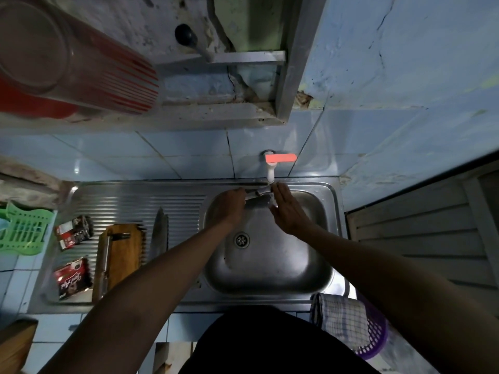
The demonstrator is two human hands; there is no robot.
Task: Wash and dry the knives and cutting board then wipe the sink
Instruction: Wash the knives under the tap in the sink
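Note:
Over the far side of the steel sink basin (pixel 283 268), my left hand (pixel 229 205) grips the handle of a knife (pixel 260 201) held under the white tap (pixel 270 171) with its orange lever. My right hand (pixel 287 209) lies flat with fingers spread, its palm against the blade. On the ribbed drainboard (pixel 162 201) to the left lies another knife (pixel 159 233), next to a wooden cutting board (pixel 121 255) that carries one more knife (pixel 106 263) along its left side. A checked cloth (pixel 340 319) hangs at the sink's near right corner.
Three dark red packets (pixel 73 276) lie at the drainboard's left end. A green plastic rack (pixel 21 230) stands further left, a purple basket (pixel 375 336) sits under the cloth, and a red-striped cup (pixel 67 58) rests on the shelf above.

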